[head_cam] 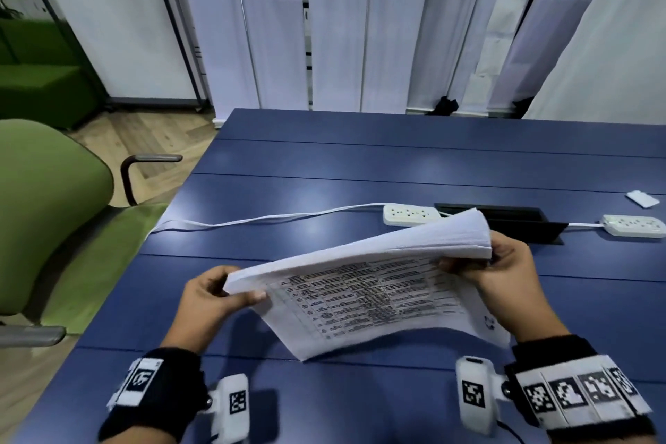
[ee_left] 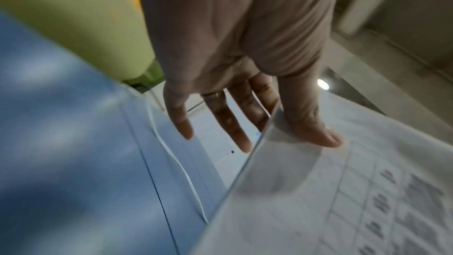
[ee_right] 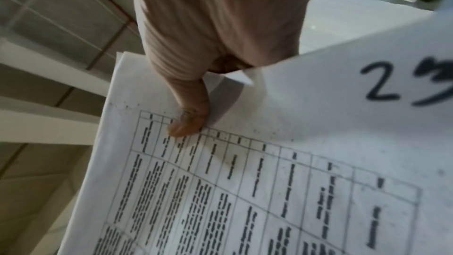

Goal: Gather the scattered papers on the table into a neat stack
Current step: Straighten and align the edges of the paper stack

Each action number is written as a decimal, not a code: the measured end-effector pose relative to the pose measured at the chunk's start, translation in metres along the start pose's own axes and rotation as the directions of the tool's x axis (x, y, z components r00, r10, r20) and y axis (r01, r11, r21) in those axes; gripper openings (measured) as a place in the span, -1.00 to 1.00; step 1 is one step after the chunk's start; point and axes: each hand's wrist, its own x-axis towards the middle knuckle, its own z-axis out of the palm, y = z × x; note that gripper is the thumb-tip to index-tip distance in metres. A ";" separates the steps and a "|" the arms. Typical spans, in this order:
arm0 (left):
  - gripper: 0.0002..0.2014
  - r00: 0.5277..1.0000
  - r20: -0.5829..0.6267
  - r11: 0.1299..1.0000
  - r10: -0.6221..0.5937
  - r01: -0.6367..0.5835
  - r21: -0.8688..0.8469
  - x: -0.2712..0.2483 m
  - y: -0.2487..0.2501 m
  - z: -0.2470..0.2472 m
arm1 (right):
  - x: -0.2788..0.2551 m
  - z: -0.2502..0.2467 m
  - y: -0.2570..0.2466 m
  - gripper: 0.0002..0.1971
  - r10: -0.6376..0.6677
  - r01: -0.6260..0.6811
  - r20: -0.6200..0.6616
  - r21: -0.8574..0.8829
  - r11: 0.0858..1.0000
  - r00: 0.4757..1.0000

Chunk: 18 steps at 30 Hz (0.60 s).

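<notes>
**Squaring the bundle before it goes down**

I have the stack of papers (head_cam: 364, 285) held up off the blue tabletop (head_cam: 324, 162), one hand at each short end. My left hand (head_cam: 212, 303) pinches its end with the thumb on the printed top sheet and the other fingers (ee_left: 230, 123) reaching underneath; in the left wrist view those fingers look fairly straight, supporting rather than clamping. My right hand (head_cam: 504, 274) grips the far end, thumb (ee_right: 188, 125) pressed onto the table printed on the page, the rest of its fingers hidden behind the sheets, so I cannot tell how they lie.

I judge the two-ended hold is there because the bundle is thick and limp: it sags in the middle and curls at the right end, where the edges fan out unevenly. Holding both ends lets me tilt it and tap the edges flush on the tabletop. A loose corner marked with handwritten digits overlaps the top page in the right wrist view, which suggests the sheets are not yet aligned.

Most of the gathering seems done. One small white slip (head_cam: 643, 198) lies far right, well apart from my hands; whether it belongs to the task I cannot say. Two power strips (head_cam: 411, 214) and a cable (head_cam: 252, 220) lie beyond the bundle, so I would set the stack down on the near side.
</notes>
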 end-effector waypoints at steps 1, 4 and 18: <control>-0.33 1.000 -0.006 0.998 -0.020 0.020 -0.062 -0.001 -0.005 -0.002 | -0.002 -0.002 0.011 -0.61 0.039 -0.038 -0.031 0.032 0.999 0.999; -0.28 0.998 0.026 0.991 -0.052 0.055 -0.126 0.000 -0.013 0.009 | -0.003 0.000 0.044 -0.65 0.175 -0.160 -0.090 0.153 0.975 0.980; -0.13 0.982 0.050 0.974 -0.184 0.189 -0.125 0.000 -0.048 0.033 | -0.017 0.002 0.115 -0.10 0.356 -0.319 -0.123 0.246 0.915 0.926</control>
